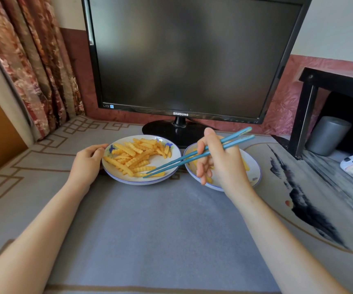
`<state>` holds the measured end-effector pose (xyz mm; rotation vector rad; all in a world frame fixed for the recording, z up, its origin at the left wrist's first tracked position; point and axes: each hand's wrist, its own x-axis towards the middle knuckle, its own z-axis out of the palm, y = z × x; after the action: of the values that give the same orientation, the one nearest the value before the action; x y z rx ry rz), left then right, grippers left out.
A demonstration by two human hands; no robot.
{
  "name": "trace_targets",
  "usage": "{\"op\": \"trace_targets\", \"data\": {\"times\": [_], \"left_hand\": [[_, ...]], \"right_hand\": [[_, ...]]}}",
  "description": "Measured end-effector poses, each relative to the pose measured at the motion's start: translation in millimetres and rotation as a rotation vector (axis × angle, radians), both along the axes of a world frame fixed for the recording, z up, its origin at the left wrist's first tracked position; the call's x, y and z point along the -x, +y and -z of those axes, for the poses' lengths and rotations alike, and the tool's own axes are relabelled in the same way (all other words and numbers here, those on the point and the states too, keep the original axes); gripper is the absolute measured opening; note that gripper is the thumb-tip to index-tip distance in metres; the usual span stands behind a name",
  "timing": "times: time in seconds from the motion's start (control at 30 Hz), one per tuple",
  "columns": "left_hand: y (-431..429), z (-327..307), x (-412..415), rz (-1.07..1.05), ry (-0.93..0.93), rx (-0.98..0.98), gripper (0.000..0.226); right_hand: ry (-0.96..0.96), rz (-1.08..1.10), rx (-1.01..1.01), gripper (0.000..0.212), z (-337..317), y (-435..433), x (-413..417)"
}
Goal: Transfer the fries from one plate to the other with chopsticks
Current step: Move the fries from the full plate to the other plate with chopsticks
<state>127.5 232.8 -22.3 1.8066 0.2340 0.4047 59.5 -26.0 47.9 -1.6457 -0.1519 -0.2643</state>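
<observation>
Golden crinkle-cut fries lie heaped across the left plate, which sits on the counter just beside the right plate. A few fries show on that second plate, though the right hand hides most of it. The left hand grips the far rim of the full plate, fingers curled at its edge, steadying it. The right hand holds the teal chopsticks partway up their length, with the tips lowered to a fry at the near edge of the pile. Whether the tips have closed on it cannot be told. The fries look light and fairly stiff, and their ridged sides should give the smooth sticks some bite, yet they may be greasy and could snap or slip if squeezed hard. A pinch near the middle of one fry, across its narrow width, seems safest, so that it hangs level. A loose fry at the pile's edge is likely easier than a buried one.
</observation>
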Motion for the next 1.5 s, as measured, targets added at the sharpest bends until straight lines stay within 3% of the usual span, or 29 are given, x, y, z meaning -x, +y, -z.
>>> {"op": "trace_targets", "data": {"times": [0.8,1.1,1.5], "left_hand": [[1,0,0,0.009,0.014,-0.023,0.031],[2,1,-1,0.011,0.013,-0.028,0.031],[-1,-1,1,0.005,0.002,-0.002,0.031]], "right_hand": [[-0.214,0.453,-0.281,0.038,-13,-88,24],[-0.190,0.568,-0.256,0.035,-13,-126,31],[-0.204,0.483,-0.045,0.039,-4,-111,24]]}}
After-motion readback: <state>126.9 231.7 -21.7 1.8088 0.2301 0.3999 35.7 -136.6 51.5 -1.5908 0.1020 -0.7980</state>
